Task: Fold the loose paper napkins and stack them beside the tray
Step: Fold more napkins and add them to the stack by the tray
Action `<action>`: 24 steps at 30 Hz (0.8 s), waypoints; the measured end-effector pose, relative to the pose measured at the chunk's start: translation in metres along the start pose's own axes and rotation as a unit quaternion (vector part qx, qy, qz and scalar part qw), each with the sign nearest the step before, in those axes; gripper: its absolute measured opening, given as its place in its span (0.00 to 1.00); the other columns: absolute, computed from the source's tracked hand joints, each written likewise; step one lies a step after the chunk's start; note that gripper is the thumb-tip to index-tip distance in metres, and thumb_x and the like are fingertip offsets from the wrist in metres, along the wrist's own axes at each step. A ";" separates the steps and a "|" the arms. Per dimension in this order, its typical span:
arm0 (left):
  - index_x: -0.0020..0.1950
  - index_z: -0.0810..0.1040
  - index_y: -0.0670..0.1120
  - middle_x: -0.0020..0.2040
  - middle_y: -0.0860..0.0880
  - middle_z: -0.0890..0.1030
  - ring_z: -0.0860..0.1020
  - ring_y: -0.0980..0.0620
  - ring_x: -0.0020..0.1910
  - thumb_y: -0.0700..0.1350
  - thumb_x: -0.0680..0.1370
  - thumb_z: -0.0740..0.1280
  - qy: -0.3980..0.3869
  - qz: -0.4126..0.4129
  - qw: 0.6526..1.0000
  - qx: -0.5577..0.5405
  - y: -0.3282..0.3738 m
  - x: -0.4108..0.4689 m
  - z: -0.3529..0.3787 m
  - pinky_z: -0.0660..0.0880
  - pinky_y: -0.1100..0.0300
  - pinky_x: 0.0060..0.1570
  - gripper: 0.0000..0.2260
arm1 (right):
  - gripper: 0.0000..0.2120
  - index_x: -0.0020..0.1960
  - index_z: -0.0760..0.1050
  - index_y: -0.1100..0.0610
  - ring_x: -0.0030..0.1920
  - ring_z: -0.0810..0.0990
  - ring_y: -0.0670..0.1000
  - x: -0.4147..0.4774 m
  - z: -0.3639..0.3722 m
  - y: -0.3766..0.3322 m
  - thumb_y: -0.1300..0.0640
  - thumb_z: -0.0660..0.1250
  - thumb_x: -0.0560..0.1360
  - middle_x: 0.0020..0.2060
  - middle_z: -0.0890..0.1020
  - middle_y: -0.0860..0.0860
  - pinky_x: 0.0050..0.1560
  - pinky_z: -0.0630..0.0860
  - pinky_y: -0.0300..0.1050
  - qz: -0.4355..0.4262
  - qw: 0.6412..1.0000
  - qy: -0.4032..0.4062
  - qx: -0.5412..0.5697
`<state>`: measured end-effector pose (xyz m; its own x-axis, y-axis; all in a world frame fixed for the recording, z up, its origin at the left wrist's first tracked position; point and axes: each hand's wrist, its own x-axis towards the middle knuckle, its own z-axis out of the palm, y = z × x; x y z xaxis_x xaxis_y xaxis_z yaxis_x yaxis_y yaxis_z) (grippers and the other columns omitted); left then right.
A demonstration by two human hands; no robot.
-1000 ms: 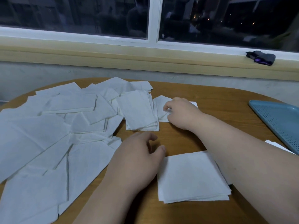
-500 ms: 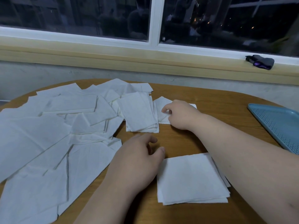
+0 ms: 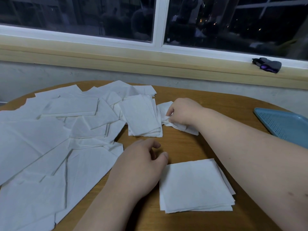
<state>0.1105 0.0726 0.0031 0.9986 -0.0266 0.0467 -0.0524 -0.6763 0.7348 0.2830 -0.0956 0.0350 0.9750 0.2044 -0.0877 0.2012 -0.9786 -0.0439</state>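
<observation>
we judge the napkin (image 3: 191, 130) thin, soft and easily torn, so we take it at an edge with a light pinch. it lies on the bench (image 3: 191, 147) just right of the loose napkins (image 3: 50, 147), well apart from the tray (image 3: 286, 124). the right hand (image 3: 182, 112) reaches forward, fingers curled, pinching its bunched edge. the left hand (image 3: 141, 165) rests palm-down just beside the folded stack (image 3: 195, 185), fingers loosely curled, holding nothing.

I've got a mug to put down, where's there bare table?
Bare wood lies between the right hand and the blue tray, and a smaller patch among the left hand, right forearm and folded stack. The left half of the table is crowded with loose napkins.
</observation>
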 end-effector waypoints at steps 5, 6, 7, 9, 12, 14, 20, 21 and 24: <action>0.60 0.77 0.61 0.45 0.61 0.77 0.75 0.63 0.46 0.60 0.77 0.65 -0.001 -0.001 1.000 0.001 0.000 0.001 0.000 0.71 0.66 0.43 0.13 | 0.11 0.56 0.84 0.45 0.45 0.80 0.49 0.004 0.000 -0.002 0.48 0.64 0.80 0.47 0.84 0.44 0.40 0.77 0.44 -0.026 0.998 0.001 -0.056; 0.59 0.77 0.61 0.45 0.61 0.77 0.75 0.63 0.45 0.61 0.77 0.65 -0.001 -0.002 1.000 0.001 0.000 0.001 0.000 0.71 0.66 0.42 0.12 | 0.11 0.55 0.84 0.46 0.45 0.81 0.50 0.004 0.000 -0.003 0.48 0.63 0.80 0.46 0.84 0.45 0.42 0.80 0.46 -0.033 0.997 0.002 -0.072; 0.59 0.77 0.61 0.45 0.61 0.77 0.75 0.63 0.45 0.61 0.77 0.65 -0.002 -0.003 1.000 0.001 0.000 0.001 0.000 0.71 0.65 0.42 0.12 | 0.12 0.54 0.84 0.48 0.45 0.81 0.51 0.004 0.001 -0.003 0.49 0.62 0.81 0.47 0.84 0.47 0.44 0.81 0.48 -0.038 0.995 0.005 -0.088; 0.60 0.77 0.61 0.45 0.61 0.77 0.76 0.63 0.45 0.61 0.77 0.65 -0.004 -0.005 1.000 0.001 0.000 0.001 0.000 0.72 0.65 0.42 0.13 | 0.12 0.55 0.82 0.51 0.46 0.81 0.53 0.003 0.003 0.000 0.52 0.59 0.82 0.48 0.83 0.49 0.45 0.81 0.50 -0.042 0.993 0.024 -0.104; 0.60 0.77 0.61 0.45 0.61 0.77 0.76 0.63 0.45 0.61 0.77 0.65 -0.007 -0.004 1.000 0.002 0.001 0.001 -0.001 0.71 0.65 0.42 0.13 | 0.11 0.55 0.78 0.51 0.43 0.77 0.52 -0.009 -0.003 0.008 0.55 0.56 0.83 0.49 0.77 0.49 0.42 0.78 0.50 -0.026 0.990 0.110 -0.084; 0.60 0.77 0.61 0.45 0.61 0.77 0.76 0.63 0.45 0.60 0.77 0.65 -0.008 -0.003 1.000 0.000 0.001 0.000 -0.002 0.71 0.65 0.42 0.13 | 0.10 0.54 0.77 0.51 0.46 0.74 0.51 -0.028 -0.014 0.010 0.55 0.56 0.83 0.50 0.76 0.49 0.45 0.76 0.49 -0.021 0.983 0.175 -0.050; 0.60 0.77 0.61 0.45 0.61 0.78 0.76 0.63 0.44 0.57 0.79 0.65 -0.009 -0.001 1.000 -0.002 0.001 -0.003 -0.006 0.71 0.66 0.40 0.10 | 0.04 0.48 0.75 0.46 0.37 0.77 0.45 -0.125 -0.046 0.007 0.51 0.63 0.81 0.39 0.80 0.43 0.38 0.76 0.48 0.015 0.947 0.257 0.192; 0.60 0.77 0.61 0.44 0.61 0.78 0.76 0.63 0.44 0.55 0.79 0.64 -0.009 -0.001 1.000 0.001 0.001 -0.004 -0.006 0.70 0.66 0.40 0.10 | 0.05 0.46 0.75 0.46 0.38 0.77 0.44 -0.140 -0.048 0.005 0.52 0.64 0.80 0.38 0.80 0.43 0.37 0.75 0.47 0.009 0.938 0.259 0.229; 0.60 0.78 0.60 0.44 0.61 0.79 0.76 0.63 0.44 0.50 0.80 0.62 -0.018 -0.007 1.000 0.009 0.000 -0.005 -0.007 0.70 0.66 0.41 0.11 | 0.07 0.44 0.78 0.46 0.40 0.78 0.40 -0.168 -0.052 0.004 0.55 0.66 0.79 0.38 0.80 0.43 0.37 0.74 0.44 -0.015 0.938 0.178 0.298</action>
<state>0.1052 0.0774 0.0076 0.9990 -0.0430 0.0111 -0.0377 -0.6898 0.7230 0.1249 -0.1352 0.1018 0.9608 0.1074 0.2557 0.2444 -0.7633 -0.5980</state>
